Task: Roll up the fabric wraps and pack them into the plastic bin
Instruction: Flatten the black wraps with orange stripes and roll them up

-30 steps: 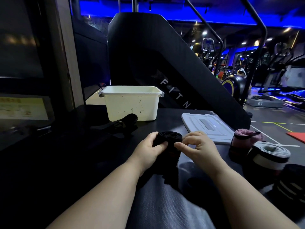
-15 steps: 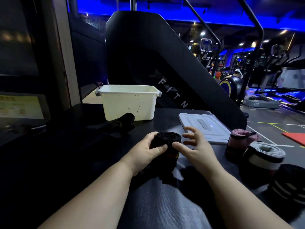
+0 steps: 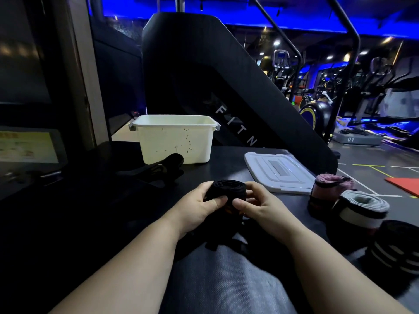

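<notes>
A black fabric wrap [image 3: 227, 189], partly rolled, stands on end in the middle of the dark table, its loose tail trailing toward me. My left hand [image 3: 200, 206] grips its left side, thumb across the front. My right hand [image 3: 256, 205] curls round its right side. A cream plastic bin [image 3: 174, 141] stands open behind, to the left. Three finished rolls sit at the right: a pink one [image 3: 331, 185], a grey-and-white one [image 3: 362, 208] and a black striped one [image 3: 396, 248].
The bin's pale lid [image 3: 278, 172] lies flat on the table right of the bin. A loose black wrap [image 3: 165, 167] lies in front of the bin. A large black fitness machine [image 3: 215, 75] rises just behind the table.
My right hand, which had opened its fingers half a second ago, has closed back round the right side of the black roll. The left hand kept its grip.
</notes>
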